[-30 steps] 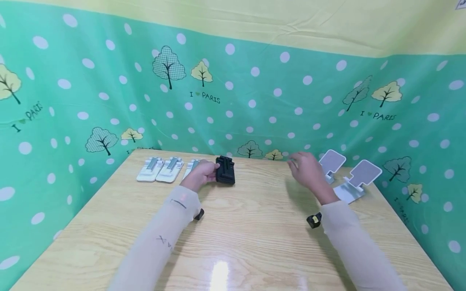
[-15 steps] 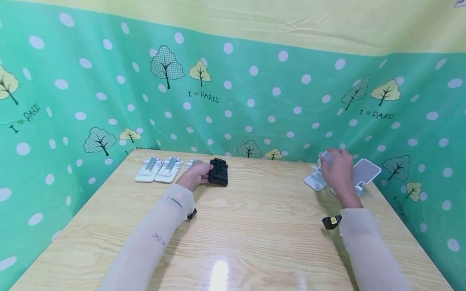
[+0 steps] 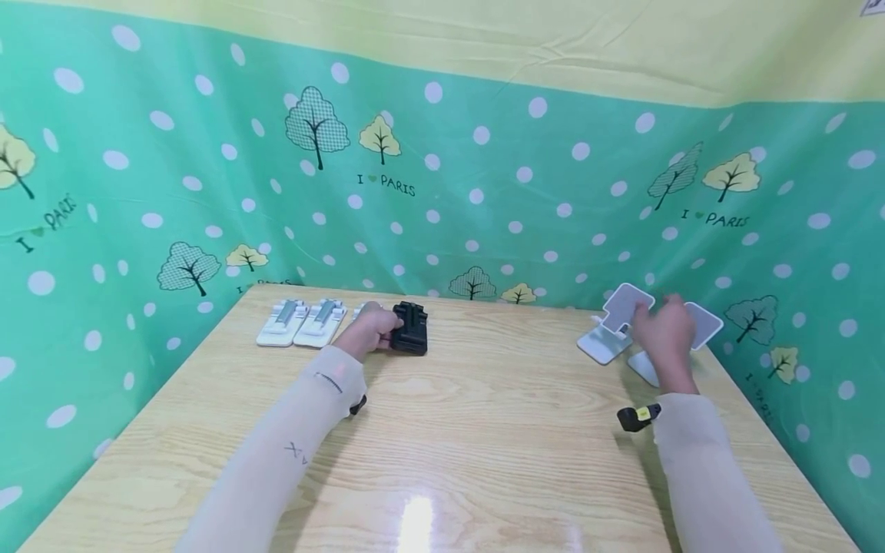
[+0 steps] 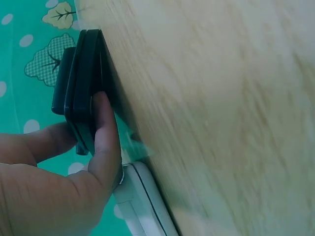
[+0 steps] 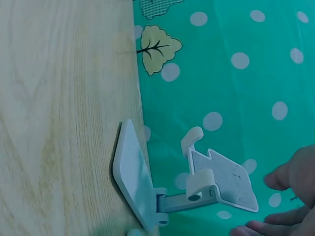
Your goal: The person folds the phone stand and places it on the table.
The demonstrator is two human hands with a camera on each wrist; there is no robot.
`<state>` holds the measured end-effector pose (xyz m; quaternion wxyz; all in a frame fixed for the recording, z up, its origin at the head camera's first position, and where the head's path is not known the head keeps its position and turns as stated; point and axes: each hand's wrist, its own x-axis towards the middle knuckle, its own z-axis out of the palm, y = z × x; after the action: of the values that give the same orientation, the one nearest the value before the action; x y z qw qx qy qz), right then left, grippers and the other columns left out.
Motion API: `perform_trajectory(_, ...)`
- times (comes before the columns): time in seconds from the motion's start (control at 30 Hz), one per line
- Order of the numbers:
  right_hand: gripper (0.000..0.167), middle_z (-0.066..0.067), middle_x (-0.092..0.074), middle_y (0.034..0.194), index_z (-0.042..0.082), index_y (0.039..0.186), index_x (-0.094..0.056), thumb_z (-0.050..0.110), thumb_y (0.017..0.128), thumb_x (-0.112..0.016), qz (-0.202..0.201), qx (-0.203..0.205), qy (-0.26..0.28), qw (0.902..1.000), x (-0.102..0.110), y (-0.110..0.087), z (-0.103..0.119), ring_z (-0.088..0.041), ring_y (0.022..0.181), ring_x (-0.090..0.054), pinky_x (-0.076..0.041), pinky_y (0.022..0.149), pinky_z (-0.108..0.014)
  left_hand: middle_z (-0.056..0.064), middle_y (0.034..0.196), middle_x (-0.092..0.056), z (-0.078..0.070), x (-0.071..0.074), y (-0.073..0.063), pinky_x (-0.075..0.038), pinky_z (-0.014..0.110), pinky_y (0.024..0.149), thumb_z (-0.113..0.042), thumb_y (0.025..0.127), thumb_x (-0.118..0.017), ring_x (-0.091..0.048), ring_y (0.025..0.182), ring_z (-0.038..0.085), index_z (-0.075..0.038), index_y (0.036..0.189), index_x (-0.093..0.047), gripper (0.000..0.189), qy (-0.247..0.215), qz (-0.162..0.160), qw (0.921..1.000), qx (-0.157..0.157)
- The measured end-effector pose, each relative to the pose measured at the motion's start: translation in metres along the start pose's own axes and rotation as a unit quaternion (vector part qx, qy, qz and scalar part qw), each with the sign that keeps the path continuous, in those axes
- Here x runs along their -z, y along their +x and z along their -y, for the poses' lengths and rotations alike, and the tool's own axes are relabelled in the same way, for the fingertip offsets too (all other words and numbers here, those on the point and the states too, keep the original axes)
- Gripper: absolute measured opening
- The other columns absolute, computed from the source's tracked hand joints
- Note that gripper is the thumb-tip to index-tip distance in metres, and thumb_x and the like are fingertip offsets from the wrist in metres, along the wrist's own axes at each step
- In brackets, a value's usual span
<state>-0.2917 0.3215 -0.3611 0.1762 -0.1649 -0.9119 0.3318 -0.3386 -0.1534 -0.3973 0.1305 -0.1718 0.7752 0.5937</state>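
Observation:
My left hand pinches a folded black phone stand at its left edge, near the back of the table. In the left wrist view the black stand is tilted, fingers on its underside and thumb on the other face. A folded white phone stand lies just below that hand, mostly hidden from the head. At the back right, an unfolded white phone stand stands upright with a grey pad. My right hand is just right of it, overlapping a second unfolded white stand; its thumb and fingers are apart.
Two more folded white phone stands lie side by side at the back left of the wooden table. A green patterned cloth hangs right behind the table's back edge and along its sides.
My right hand has moved right, past the left unfolded stand to the second one. My left hand has shifted slightly left with the black phone stand in its grip.

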Motion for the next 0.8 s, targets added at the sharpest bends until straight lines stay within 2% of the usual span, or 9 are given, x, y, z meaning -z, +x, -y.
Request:
perform_trajectory(0.2, 0.07, -0.04, -0.042, 0.145, -0.015, 0.151, -0.031, 0.037, 0.106, -0.045, 0.032, -0.029, 0.025, 0.9988, 0.0, 0.0039, -0.0061, -0.055, 0.128, -0.043, -0.039, 0.107, -0.064, 0.022, 0.115, -0.06, -0.0022, 0.0014, 0.0, -0.06, 0.031, 0.063, -0.003, 0.1, -0.057, -0.062, 0.077, 0.021, 0.008, 0.144, -0.04, 0.048, 0.037, -0.028, 0.9989, 0.001)
perform_trajectory(0.37, 0.067, -0.037, -0.052, 0.133, -0.014, 0.152, -0.029, 0.033, 0.107, -0.044, 0.041, -0.032, 0.034, 0.998, -0.0025, 0.0033, -0.0049, -0.046, 0.112, -0.055, -0.051, 0.09, -0.052, 0.024, 0.123, -0.057, -0.0023, 0.0041, 0.0021, -0.059, 0.029, 0.06, -0.002, 0.1, -0.056, -0.062, 0.08, 0.022, 0.008, 0.146, -0.038, 0.051, 0.04, -0.039, 0.9985, 0.003)
perform_trajectory(0.57, 0.062, -0.035, -0.055, 0.131, -0.014, 0.15, -0.034, 0.028, 0.106, -0.045, 0.033, -0.028, 0.033, 0.9985, -0.0035, 0.0016, -0.0006, -0.043, 0.109, -0.056, -0.051, 0.08, -0.044, 0.025, 0.128, -0.054, -0.0029, 0.0066, 0.0048, -0.058, 0.028, 0.061, -0.002, 0.1, -0.054, -0.062, 0.087, 0.024, 0.007, 0.149, -0.034, 0.053, 0.064, -0.046, 0.9968, 0.01)
perform_trajectory(0.8, 0.063, -0.032, -0.058, 0.125, -0.011, 0.154, -0.028, 0.027, 0.106, -0.044, 0.048, -0.036, 0.04, 0.9974, -0.0035, 0.0007, -0.0009, -0.038, 0.101, -0.06, -0.051, 0.07, -0.036, 0.026, 0.126, -0.055, -0.0021, 0.0091, 0.008, -0.06, 0.029, 0.063, 0.0, 0.099, -0.054, -0.063, 0.087, 0.025, 0.009, 0.145, -0.038, 0.05, 0.073, -0.057, 0.9956, 0.01)
